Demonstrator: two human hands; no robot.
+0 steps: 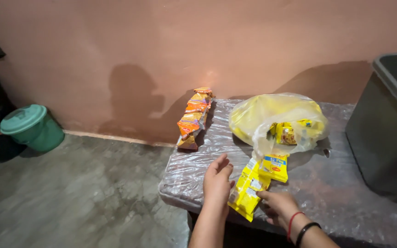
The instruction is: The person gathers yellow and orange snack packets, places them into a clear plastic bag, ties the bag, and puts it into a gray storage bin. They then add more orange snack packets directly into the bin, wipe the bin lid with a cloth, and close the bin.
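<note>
Left hand [217, 181] flat on the wrapped table [336, 193], fingers open, just left of the yellow packets [252, 186]. Right hand [279, 205] at the table's near edge, fingertips pinching the packets' lower end. Packets lying near that edge, trailing from the bag [272, 117] behind. Orange strip [194, 117] along the far left edge. Bare wrap between strip and packets. Grey bin [387, 124] at right.

Both hands, left [217, 181] and right [279, 204], touch yellow packets [249, 189] on the plastic-covered table [345, 193].
</note>
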